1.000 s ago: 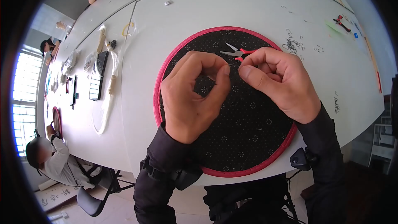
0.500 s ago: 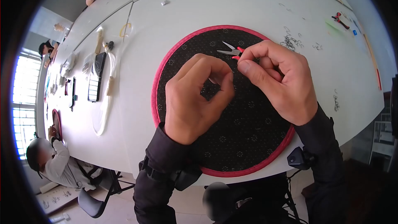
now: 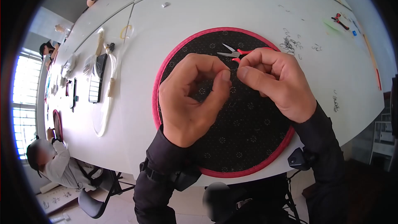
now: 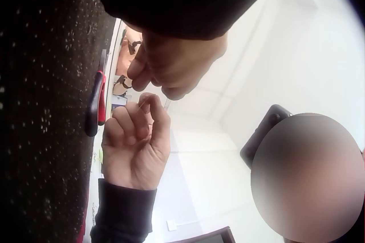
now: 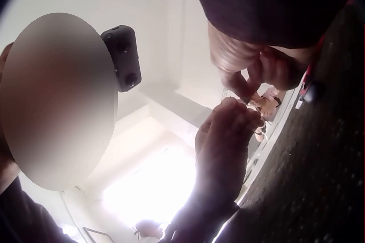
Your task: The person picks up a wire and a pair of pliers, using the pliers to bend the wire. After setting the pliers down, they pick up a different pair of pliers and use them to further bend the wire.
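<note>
Above a round black mat (image 3: pixel 232 141) with a pink rim, both hands are raised with fingertips facing each other. The left hand (image 3: pixel 192 99) pinches a very thin wire or thread (image 3: pixel 233 69) between thumb and forefinger. The right hand (image 3: pixel 275 81) pinches its other side, a small gap between the two hands. In the left wrist view a fine strand shows at the fingertips of the right hand (image 4: pixel 137 140). Red-handled pliers (image 3: pixel 235 53) lie on the mat with jaws spread, just behind the hands; part of their handles is hidden by the right hand.
Dark wire rings (image 3: pixel 290 43) lie scattered right of the mat, with red-and-black cutters (image 3: pixel 340 20) farther off. At the left are a black phone-like object (image 3: pixel 98 79) and bundled pale cords (image 3: pixel 111 87). Other people sit around the white table (image 3: pixel 174 20).
Over the last half second the left hand has shifted slightly left and the right hand a little lower. The thin strand now shows between their fingertips, and more of the pliers' handles shows.
</note>
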Demonstrator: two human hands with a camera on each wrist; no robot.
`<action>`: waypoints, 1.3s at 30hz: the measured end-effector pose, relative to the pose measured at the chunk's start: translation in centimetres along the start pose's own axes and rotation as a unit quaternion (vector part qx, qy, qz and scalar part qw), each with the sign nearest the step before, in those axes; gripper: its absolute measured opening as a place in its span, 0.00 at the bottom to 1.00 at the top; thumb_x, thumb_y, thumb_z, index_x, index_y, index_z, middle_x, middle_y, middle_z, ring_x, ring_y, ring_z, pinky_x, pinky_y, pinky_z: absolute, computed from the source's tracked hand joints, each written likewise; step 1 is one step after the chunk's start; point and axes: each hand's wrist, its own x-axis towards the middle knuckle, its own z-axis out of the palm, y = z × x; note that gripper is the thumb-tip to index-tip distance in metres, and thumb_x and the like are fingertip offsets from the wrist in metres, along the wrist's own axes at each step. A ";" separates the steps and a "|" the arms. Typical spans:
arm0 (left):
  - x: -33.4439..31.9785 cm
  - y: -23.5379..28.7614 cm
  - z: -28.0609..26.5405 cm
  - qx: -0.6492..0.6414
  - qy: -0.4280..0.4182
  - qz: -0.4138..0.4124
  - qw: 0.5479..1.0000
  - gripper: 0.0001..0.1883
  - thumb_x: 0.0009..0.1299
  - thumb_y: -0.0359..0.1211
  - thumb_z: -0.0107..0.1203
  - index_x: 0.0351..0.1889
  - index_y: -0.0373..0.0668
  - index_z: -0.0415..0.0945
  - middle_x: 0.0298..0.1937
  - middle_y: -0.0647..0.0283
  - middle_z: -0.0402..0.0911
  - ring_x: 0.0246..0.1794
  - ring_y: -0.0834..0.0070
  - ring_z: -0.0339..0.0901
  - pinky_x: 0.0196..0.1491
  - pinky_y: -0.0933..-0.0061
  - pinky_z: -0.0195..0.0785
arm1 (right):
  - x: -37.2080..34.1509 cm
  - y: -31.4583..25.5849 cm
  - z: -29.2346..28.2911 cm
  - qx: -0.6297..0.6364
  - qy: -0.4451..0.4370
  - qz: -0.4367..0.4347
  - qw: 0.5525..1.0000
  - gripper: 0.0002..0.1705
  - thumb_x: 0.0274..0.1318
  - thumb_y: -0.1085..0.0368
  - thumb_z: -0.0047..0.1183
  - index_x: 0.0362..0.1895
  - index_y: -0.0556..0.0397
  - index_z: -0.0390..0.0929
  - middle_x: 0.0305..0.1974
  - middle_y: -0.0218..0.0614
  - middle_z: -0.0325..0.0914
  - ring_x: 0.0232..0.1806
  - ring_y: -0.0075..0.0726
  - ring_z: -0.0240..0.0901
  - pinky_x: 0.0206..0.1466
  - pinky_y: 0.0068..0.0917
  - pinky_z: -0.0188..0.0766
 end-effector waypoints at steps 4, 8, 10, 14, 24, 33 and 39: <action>0.0 -0.3 0.3 0.003 0.047 -0.013 0.999 0.05 0.69 0.20 0.59 0.40 0.34 0.76 0.37 0.64 0.80 0.36 0.79 0.80 0.42 0.78 0.74 | -0.4 -0.1 0.6 -0.023 0.009 -0.031 0.999 0.07 0.61 0.65 0.59 0.36 0.57 0.81 0.17 0.15 0.55 0.20 0.10 0.50 0.25 0.19 0.51; 0.2 -0.7 0.4 0.037 0.076 -0.004 0.996 0.06 0.66 0.20 0.61 0.37 0.35 0.77 0.35 0.64 0.81 0.34 0.78 0.79 0.40 0.77 0.74 | -0.9 -0.6 1.0 -0.097 0.017 -0.060 0.993 0.06 0.60 0.67 0.60 0.36 0.58 0.79 0.16 0.19 0.53 0.18 0.14 0.49 0.23 0.21 0.50; 0.3 -1.2 0.4 0.060 0.081 0.022 0.995 0.06 0.65 0.20 0.62 0.37 0.35 0.77 0.35 0.64 0.81 0.33 0.77 0.79 0.39 0.76 0.73 | -1.0 -0.6 1.1 -0.127 0.021 -0.080 0.988 0.06 0.60 0.68 0.60 0.36 0.58 0.79 0.15 0.21 0.54 0.18 0.15 0.49 0.23 0.21 0.51; 0.4 -1.3 0.4 0.110 0.075 0.059 0.989 0.07 0.64 0.20 0.62 0.37 0.36 0.77 0.34 0.63 0.81 0.32 0.75 0.79 0.39 0.75 0.73 | -1.1 -0.4 1.3 -0.141 0.021 -0.117 0.983 0.04 0.61 0.70 0.59 0.37 0.58 0.78 0.15 0.24 0.58 0.17 0.16 0.51 0.22 0.22 0.51; 0.4 -1.1 0.4 0.116 0.044 0.057 0.991 0.05 0.67 0.19 0.60 0.38 0.35 0.76 0.36 0.62 0.80 0.35 0.75 0.80 0.41 0.76 0.73 | -0.7 0.3 1.2 -0.069 0.066 -0.064 0.993 0.06 0.64 0.69 0.58 0.37 0.60 0.79 0.16 0.21 0.65 0.17 0.11 0.54 0.22 0.20 0.51; 0.1 -0.5 0.0 0.105 -0.017 0.033 0.994 0.03 0.72 0.19 0.56 0.42 0.32 0.75 0.40 0.64 0.79 0.39 0.78 0.80 0.46 0.78 0.74 | -0.2 0.2 0.8 -0.050 0.063 -0.044 0.996 0.08 0.66 0.67 0.55 0.37 0.60 0.77 0.18 0.19 0.65 0.20 0.10 0.53 0.24 0.18 0.51; 0.1 -0.4 0.0 0.109 -0.002 0.003 0.994 0.03 0.72 0.20 0.57 0.41 0.32 0.76 0.39 0.64 0.79 0.38 0.79 0.80 0.45 0.78 0.74 | -0.4 0.2 0.7 -0.043 0.041 -0.061 0.996 0.07 0.63 0.67 0.56 0.36 0.58 0.76 0.17 0.17 0.57 0.19 0.10 0.50 0.24 0.19 0.50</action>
